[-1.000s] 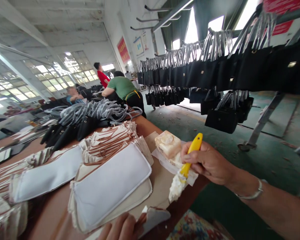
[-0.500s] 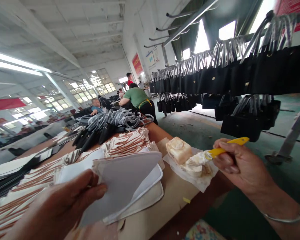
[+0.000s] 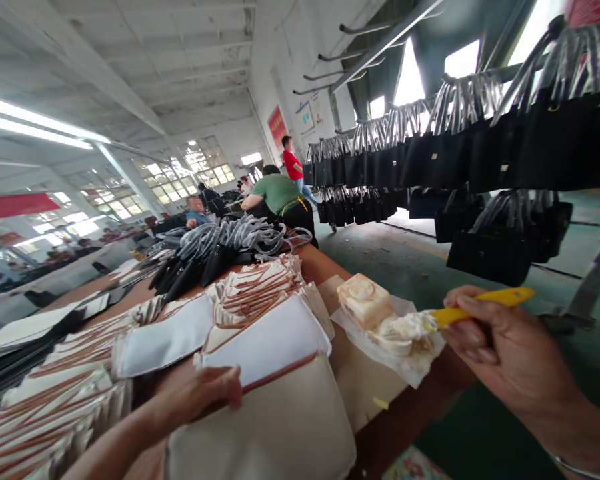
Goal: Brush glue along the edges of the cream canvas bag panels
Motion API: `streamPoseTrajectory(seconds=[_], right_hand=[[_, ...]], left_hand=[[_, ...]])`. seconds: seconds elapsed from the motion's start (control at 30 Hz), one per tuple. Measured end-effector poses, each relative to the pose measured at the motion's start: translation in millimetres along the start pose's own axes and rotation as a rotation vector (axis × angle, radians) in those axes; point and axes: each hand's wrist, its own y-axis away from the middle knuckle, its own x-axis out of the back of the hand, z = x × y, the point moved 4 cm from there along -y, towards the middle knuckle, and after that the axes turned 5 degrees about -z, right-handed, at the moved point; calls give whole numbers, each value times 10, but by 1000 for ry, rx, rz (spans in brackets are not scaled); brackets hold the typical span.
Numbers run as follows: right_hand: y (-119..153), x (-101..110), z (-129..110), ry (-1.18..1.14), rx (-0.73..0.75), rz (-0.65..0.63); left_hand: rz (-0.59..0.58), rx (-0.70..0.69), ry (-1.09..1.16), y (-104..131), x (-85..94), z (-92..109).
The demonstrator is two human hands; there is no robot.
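My left hand (image 3: 205,393) pinches the brown-edged top of a cream panel (image 3: 270,427) at the front of the table. Behind that panel lies a white-faced one (image 3: 275,333), against a stack of brown-edged pieces (image 3: 257,287). On the right, my right hand (image 3: 495,327) is closed round the yellow handle of a brush (image 3: 480,305). White paste covers the brush's tip, which rests at a paste-smeared container (image 3: 400,333) on a paper sheet. A pale block (image 3: 364,300) sits beside the container.
Rows of folded pieces (image 3: 55,407) fill the table's left. Black straps with grey-wrapped handles (image 3: 230,237) lie farther back. Black bags (image 3: 430,160) hang on a rack at right. A person in green (image 3: 275,193) bends over the far end; another in red (image 3: 293,165) stands behind.
The panel at my left hand has swung down flat, now showing its cream face. My right hand and the brush have shifted slightly right. The person in red is more fully visible.
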Motion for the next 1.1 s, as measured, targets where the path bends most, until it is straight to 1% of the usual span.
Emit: streamPoseTrajectory(seconds=[0.03,0.07,0.1,0.13,0.2,0.33,0.43,0.53,0.6,0.7,0.77,0.87,0.97,1.03,1.1], right_hand=[[8,6,106,9,-31,-7],[21,13,200,19,-53,-6],[36,20,284,33,-75,1],[51,26,357,50,-93,12],[70,32,482,84,-114,34],[46,18,734,175,-144,52],[-7,-13,945,246,-175,32],[-54,-41,1115,273,-201,7],[-74,-42,1182,291,-210,8],[-80,-47,1215,346,-203,-13],[-67,-73,1226,367,-203,-33],[-43,-169,1266,398,-201,-92],[-54,-269,1321,496,-189,-169],[-82,-281,1319,564,-169,-165],[-99,-267,1260,617,-126,-131]], left_hand=[[-85,-26,-84,-88,-174,-41],[-142,-45,-163,-161,-319,-69],[-158,-51,-219,-223,-434,-79],[-129,-41,-240,-275,-519,-68],[-63,-20,-264,-354,-667,23],[30,2,-294,-465,-911,341],[6,-45,-238,-546,-1080,549],[-78,-132,-142,-609,-1220,667],[-129,-177,-80,-620,-1256,695],[-165,-212,-1,-579,-1195,700],[-164,-224,43,-524,-1111,711],[-156,-228,102,-428,-1012,757],[-152,-243,215,-337,-992,815],[-144,-246,286,-289,-1003,834],[-129,-228,316,-253,-1016,829]])
